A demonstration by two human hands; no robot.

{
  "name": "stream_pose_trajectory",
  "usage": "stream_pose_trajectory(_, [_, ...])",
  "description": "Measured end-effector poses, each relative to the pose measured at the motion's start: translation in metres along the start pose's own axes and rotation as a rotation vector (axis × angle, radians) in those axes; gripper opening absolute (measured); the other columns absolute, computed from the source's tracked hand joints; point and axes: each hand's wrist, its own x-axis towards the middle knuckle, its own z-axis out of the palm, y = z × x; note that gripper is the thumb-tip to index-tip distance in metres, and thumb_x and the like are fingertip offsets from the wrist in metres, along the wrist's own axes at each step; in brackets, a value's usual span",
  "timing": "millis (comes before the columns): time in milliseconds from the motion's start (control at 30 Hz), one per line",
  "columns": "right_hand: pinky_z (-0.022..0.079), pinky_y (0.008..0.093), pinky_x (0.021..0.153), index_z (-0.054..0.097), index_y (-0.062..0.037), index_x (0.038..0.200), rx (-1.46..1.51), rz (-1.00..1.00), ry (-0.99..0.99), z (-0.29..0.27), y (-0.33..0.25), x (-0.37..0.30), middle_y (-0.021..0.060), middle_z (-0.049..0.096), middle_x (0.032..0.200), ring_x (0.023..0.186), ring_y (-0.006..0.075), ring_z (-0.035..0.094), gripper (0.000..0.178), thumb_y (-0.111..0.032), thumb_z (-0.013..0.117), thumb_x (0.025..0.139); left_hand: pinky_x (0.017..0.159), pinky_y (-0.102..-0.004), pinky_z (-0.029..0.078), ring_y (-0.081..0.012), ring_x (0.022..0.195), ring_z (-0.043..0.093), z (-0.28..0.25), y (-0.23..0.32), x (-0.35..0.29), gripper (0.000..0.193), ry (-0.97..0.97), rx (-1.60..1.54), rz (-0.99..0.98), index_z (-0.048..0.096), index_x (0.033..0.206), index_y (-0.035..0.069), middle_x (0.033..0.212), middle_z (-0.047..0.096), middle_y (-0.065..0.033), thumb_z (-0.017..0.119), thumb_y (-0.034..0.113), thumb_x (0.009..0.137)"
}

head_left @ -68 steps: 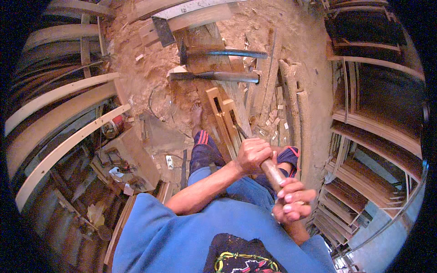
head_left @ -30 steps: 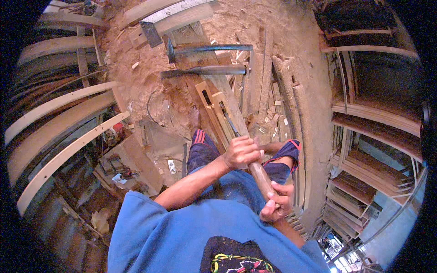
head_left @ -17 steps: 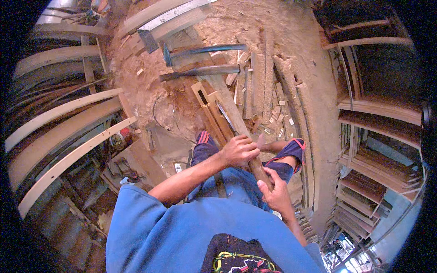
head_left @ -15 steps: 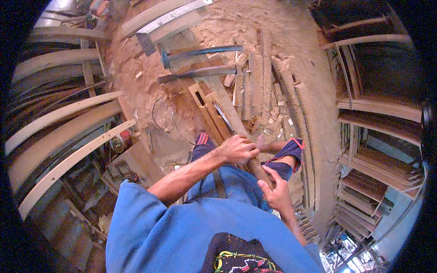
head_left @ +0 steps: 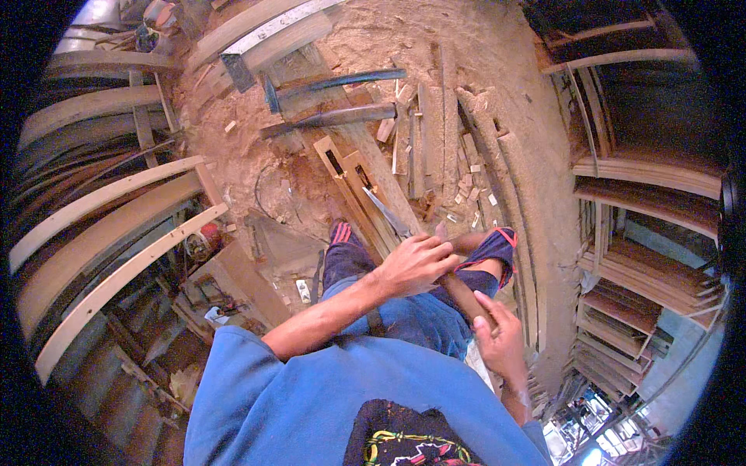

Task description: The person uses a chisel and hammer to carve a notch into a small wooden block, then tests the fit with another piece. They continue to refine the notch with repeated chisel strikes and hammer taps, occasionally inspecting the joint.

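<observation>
A long chisel slants across my lap, its metal blade [head_left: 383, 210] pointing up and left, its thick wooden handle [head_left: 465, 297] toward me. My left hand [head_left: 420, 264] is wrapped round it where blade and handle meet. At the handle's butt end my right hand [head_left: 501, 332] grips with thumb and fingers on either side. Beneath the blade lie two narrow wooden pieces [head_left: 347, 190] side by side, each with a dark rectangular slot near its far end. The blade tip appears just below the nearer slot; whether it touches the wood I cannot tell.
Beyond the pieces lie a blue-handled tool [head_left: 342, 81] with a flat head and a dark-handled tool [head_left: 334, 119]. A plank [head_left: 388, 182] runs beneath. Sawdust and offcuts [head_left: 470, 186] cover the floor [head_left: 435, 31]. Wooden racks stand left [head_left: 116, 206] and right [head_left: 653, 180].
The chisel has drawn back toward me, and its blade now stands out more from the slotted wood. Both hands have shifted right and slightly nearer. The view has moved a little.
</observation>
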Motion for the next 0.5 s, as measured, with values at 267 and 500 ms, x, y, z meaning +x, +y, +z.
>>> stream_pose_trajectory(267, [0.062, 0.0348, 0.068, 0.058, -0.0061, 0.122, 0.495, -0.146, -0.008, -0.025, -0.031, 0.005, 0.0199, 0.047, 0.139, 0.105, 0.0276, 0.065, 0.045, -0.027, 0.075, 0.086, 0.071, -0.0397, 0.049, -0.0242, 0.080, 0.063, -0.013, 0.005, 0.019, 0.029, 0.263, -0.049, -0.057, 0.055, 0.086, 0.011, 0.080, 0.058, -0.0054, 0.074, 0.027, 0.069])
stream_pose_trajectory(500, [0.056, 0.0380, 0.075, 0.058, -0.0099, 0.124, 0.014, -0.825, 0.203, -0.033, -0.090, 0.077, 0.0171, 0.067, 0.111, 0.100, 0.0298, 0.067, 0.061, -0.029, 0.088, 0.074, 0.066, -0.0457, 0.054, -0.0355, 0.074, 0.068, -0.066, -0.027, 0.030, 0.028, 0.209, -0.351, -0.254, 0.063, 0.079, 0.010, 0.074, 0.065, -0.0128, 0.078, 0.023, 0.060])
